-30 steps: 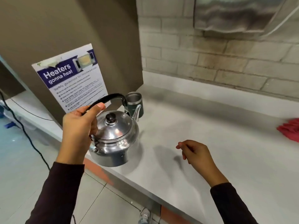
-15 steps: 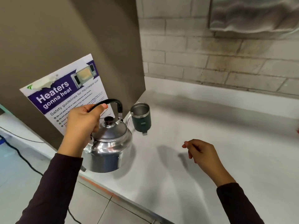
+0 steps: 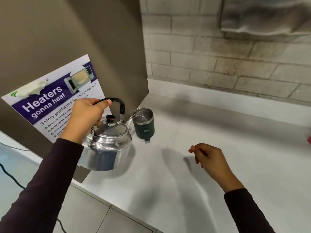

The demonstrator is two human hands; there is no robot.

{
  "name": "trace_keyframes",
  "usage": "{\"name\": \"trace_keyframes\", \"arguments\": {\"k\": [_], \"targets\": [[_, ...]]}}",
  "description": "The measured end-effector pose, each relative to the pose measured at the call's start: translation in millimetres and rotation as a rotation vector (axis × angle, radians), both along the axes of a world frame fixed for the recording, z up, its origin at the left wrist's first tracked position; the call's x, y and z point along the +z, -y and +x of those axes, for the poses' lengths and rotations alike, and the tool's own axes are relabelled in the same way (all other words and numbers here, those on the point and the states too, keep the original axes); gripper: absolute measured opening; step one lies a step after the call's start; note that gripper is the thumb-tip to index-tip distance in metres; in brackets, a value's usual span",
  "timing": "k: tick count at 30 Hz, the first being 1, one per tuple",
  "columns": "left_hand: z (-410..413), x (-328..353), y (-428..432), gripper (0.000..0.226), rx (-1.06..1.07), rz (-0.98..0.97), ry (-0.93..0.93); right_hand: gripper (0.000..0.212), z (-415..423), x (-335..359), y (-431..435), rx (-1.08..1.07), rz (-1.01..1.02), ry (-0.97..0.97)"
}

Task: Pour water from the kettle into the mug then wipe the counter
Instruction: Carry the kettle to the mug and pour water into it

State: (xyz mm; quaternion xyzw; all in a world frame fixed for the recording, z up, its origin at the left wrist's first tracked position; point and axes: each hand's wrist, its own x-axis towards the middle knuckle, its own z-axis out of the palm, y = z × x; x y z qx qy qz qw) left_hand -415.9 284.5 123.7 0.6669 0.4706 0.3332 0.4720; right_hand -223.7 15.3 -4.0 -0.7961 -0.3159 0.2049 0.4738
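Observation:
A shiny steel kettle (image 3: pixel 107 148) with a black handle hangs tilted above the counter's left end. My left hand (image 3: pixel 85 117) grips that handle from above. Its spout points at a dark green mug (image 3: pixel 144 126) with a steel rim, which stands upright near the back left corner. A thin stream of water (image 3: pixel 134 117) runs from the spout into the mug. My right hand (image 3: pixel 208 158) hovers over the white counter (image 3: pixel 210 135) to the right of the mug, fingers loosely curled, holding nothing. A sliver of red cloth (image 3: pixel 309 140) shows at the right edge.
A brown panel with a microwave safety poster (image 3: pixel 50 100) stands right behind the kettle. A brick wall (image 3: pixel 218 61) backs the counter, with a metal hood (image 3: pixel 265 15) above. The counter's front edge (image 3: pixel 117 206) drops to a tiled floor with a black cable (image 3: pixel 10 177).
My left hand has carried the kettle toward the mug and tipped it, and water now flows into the mug. My right hand stays hovering over the counter.

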Motion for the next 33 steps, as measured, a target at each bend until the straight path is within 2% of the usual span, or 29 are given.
{"name": "trace_keyframes", "arguments": {"k": [6, 11, 16, 23, 33], "targets": [[4, 11, 2, 0.042, -0.032, 0.063, -0.116, 0.025, 7, 3, -5, 0.051, -0.008, 0.046], [6, 22, 8, 0.037, -0.036, 0.112, -0.219, 0.025, 7, 3, -9, 0.088, -0.011, 0.049], [12, 32, 21, 0.030, -0.054, 0.247, -0.337, 0.025, 9, 4, -13, 0.111, -0.020, 0.069], [22, 43, 22, 0.022, -0.060, 0.294, -0.388, 0.025, 12, 2, -16, 0.136, -0.049, 0.073], [28, 47, 19, 0.032, -0.082, 0.337, -0.497, 0.025, 15, 4, -20, 0.152, -0.063, 0.077]]}}
